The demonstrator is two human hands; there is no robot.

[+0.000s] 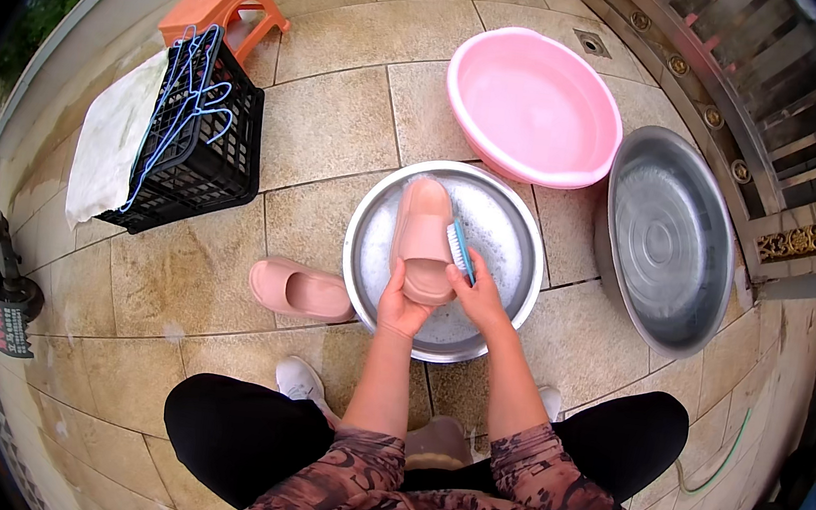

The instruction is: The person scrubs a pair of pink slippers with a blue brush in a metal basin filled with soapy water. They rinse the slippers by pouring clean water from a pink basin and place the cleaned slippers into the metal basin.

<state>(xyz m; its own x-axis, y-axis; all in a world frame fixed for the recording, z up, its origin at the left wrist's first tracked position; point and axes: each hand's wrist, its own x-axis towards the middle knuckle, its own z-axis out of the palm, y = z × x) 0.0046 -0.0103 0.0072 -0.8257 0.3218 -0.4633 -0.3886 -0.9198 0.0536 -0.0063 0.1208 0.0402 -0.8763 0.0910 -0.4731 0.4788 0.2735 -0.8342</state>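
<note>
Over a round metal basin (530, 299) with sudsy water, my left hand (401, 305) holds a pink slide sandal (425, 238) by its heel end, toe pointing away from me. A blue scrub brush (461, 252) with white bristles is in my right hand (481, 287), its bristles at the sandal's right side by the strap. The matching pink slide sandal (313, 292) lies on the tiles, just left of the basin's rim.
Beyond the basin stands a pink plastic tub (461, 121), with a large grey tub (608, 255) to its right. At the left, a black plastic crate (240, 138) bears blue hangers (182, 116) and a pale cloth (115, 138), beside an orange stool (206, 1).
</note>
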